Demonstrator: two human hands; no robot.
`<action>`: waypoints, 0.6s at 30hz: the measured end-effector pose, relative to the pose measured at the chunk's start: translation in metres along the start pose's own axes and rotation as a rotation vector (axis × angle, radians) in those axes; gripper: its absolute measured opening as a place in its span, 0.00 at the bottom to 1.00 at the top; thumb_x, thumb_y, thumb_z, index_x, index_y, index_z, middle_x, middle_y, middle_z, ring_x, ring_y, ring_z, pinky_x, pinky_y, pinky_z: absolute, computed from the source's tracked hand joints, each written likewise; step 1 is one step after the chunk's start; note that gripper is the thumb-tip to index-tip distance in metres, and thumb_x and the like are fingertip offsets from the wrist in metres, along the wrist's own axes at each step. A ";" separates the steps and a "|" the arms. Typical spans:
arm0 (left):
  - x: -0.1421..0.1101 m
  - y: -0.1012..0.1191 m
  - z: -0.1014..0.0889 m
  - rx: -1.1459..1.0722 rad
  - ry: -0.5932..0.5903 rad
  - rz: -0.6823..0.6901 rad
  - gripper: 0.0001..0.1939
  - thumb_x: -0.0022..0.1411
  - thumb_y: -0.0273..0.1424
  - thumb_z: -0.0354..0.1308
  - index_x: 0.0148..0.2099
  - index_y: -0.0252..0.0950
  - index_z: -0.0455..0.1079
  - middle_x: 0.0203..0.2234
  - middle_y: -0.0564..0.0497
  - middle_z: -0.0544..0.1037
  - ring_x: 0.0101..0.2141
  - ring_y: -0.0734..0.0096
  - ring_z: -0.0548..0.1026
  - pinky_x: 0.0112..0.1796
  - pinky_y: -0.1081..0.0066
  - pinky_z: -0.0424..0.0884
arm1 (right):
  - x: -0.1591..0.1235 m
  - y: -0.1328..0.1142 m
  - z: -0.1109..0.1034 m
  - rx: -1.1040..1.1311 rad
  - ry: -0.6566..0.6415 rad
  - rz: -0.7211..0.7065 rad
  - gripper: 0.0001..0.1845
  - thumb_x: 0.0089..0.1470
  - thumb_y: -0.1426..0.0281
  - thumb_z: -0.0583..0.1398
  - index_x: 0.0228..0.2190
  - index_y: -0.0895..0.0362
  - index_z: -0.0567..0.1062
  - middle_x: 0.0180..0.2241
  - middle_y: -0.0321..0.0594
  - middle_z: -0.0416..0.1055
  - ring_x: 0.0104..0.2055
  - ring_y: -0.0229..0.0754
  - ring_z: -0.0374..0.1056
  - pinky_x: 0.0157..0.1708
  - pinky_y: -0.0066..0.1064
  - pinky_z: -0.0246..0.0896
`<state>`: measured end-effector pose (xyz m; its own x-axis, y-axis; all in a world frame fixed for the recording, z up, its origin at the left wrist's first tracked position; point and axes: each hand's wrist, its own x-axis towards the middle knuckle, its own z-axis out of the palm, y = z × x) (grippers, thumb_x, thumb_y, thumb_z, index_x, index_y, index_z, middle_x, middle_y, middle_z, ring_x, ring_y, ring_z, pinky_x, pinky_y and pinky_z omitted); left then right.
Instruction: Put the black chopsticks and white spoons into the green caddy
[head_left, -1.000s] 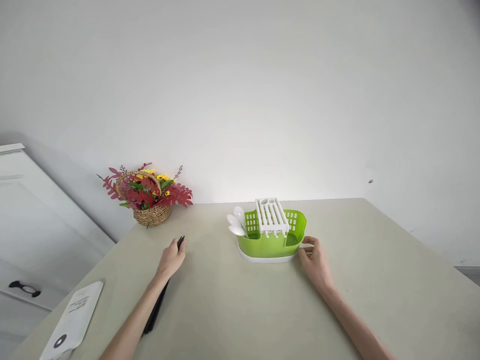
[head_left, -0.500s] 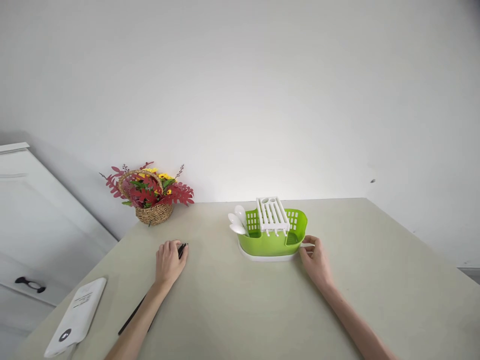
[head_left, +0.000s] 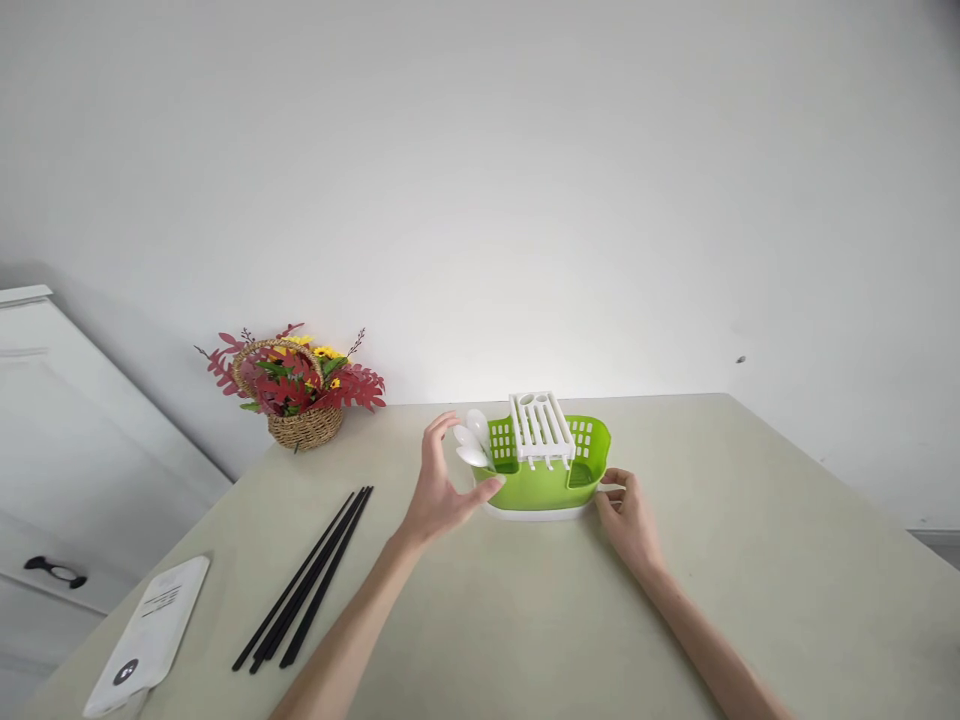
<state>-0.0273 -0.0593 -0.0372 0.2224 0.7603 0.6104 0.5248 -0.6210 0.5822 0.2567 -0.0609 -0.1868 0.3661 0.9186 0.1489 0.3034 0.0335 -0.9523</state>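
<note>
A green plastic cutlery basket (head_left: 536,492) stands upright in a white base tray (head_left: 551,515). A white slotted rack (head_left: 541,428) with small hooks spans its top. White spoons (head_left: 474,440) lean out of the basket's left end. Around that end, my left hand (head_left: 442,490) is spread, thumb in front and fingers behind the spoons; it holds nothing, and whether the thumb touches the basket I cannot tell. At the opposite end, my right hand (head_left: 626,515) pinches the tray's white edge between thumb and fingers.
Several black chopsticks (head_left: 311,580) lie on the table (head_left: 510,620) left of my left forearm. Farther left is a white power bank (head_left: 150,635). A wicker basket of artificial flowers (head_left: 304,428) stands by the wall, and a white cabinet (head_left: 82,440) borders the left side.
My left hand has let go of the chopsticks, leaving them on the table, and moved right to the spoon end of the basket, opening wide. My right hand stays at the tray.
</note>
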 end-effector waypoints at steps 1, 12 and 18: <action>0.006 0.000 0.004 0.012 -0.016 -0.002 0.44 0.57 0.48 0.68 0.67 0.44 0.51 0.68 0.39 0.57 0.69 0.48 0.56 0.66 0.49 0.56 | 0.000 0.000 0.000 0.007 -0.001 0.000 0.18 0.54 0.60 0.57 0.46 0.52 0.65 0.50 0.42 0.71 0.39 0.45 0.72 0.37 0.38 0.69; 0.057 -0.014 0.003 0.004 -0.218 -0.142 0.23 0.62 0.42 0.64 0.58 0.43 0.69 0.57 0.46 0.74 0.57 0.53 0.73 0.59 0.55 0.67 | 0.001 -0.005 0.001 0.037 0.015 -0.010 0.16 0.53 0.62 0.58 0.44 0.51 0.66 0.47 0.41 0.71 0.36 0.44 0.71 0.36 0.37 0.69; 0.063 -0.014 0.014 0.134 -0.129 -0.027 0.07 0.66 0.37 0.60 0.42 0.42 0.76 0.46 0.48 0.78 0.50 0.59 0.76 0.53 0.60 0.70 | 0.001 -0.010 0.000 0.033 0.014 -0.002 0.15 0.53 0.63 0.57 0.43 0.51 0.66 0.47 0.40 0.71 0.36 0.44 0.71 0.35 0.37 0.68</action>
<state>-0.0091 -0.0003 -0.0142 0.3059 0.7999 0.5163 0.6352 -0.5755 0.5151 0.2539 -0.0606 -0.1772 0.3781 0.9127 0.1547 0.2753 0.0487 -0.9601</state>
